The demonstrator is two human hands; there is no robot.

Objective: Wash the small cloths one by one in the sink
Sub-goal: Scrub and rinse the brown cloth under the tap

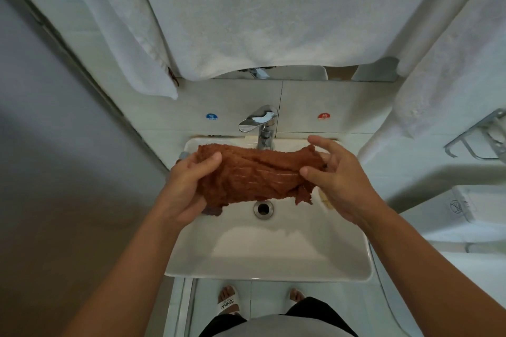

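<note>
At the far left, a white towel [131, 44] hangs down the wall, and a blue cold-water label [211, 116] sits on the tile behind the basin.

The left hand [189, 186] grips the left end of the brown cloth [254, 175]. The thumb lies across the top of the fabric and the fingers curl beneath it, so the hold is a closed wrap around that end. A small patch of grey material [212, 210] shows just below this hand; what it is cannot be determined.

The brown cloth is stretched between both hands, above the bowl of the sink [268, 257] and in front of the faucet [260, 123]. It hangs over the area just behind the drain [263, 209]. The fabric looks dark and glossy in places, which suggests it is wet. No water stream is visible from the spout.

The right hand [339, 180] pinches the right end of the cloth between thumb and fingers; the upper fingers are partly extended. A pale object [325, 200] lies under this hand at the basin edge, unidentified.

On the right, a red hot-water label [324, 116] marks the tile, and a metal rack [479, 137] is fixed to the wall.

Judged step: washing of a single cloth, at the spreading or rubbing stage. The next move probably calls for bringing the two ends together to rub or wring, keeping the cloth over the bowl so that runoff falls into the drain.
</note>
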